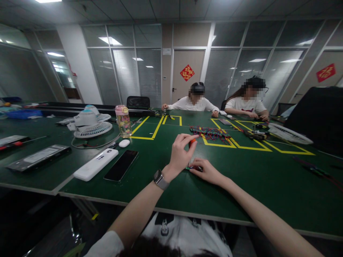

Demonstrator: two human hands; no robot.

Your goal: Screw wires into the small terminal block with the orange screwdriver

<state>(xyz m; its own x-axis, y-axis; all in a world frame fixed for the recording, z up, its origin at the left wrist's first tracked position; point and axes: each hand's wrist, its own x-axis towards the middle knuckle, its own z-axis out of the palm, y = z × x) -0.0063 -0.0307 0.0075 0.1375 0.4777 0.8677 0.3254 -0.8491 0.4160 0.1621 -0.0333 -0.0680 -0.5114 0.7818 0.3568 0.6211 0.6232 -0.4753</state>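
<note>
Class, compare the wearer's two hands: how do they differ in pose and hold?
The left hand is raised, pinching an orange tool; the right hand rests on the table, holding a small part. The left wrist bears a watch; the right is bare. Both meet at that part.

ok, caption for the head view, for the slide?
Left hand pinches an orange tool above a small part held by the right hand on the green table; red wires beyond.

No legible text; the red sign [187, 72] on the door [180, 93] is too blurred.
</note>
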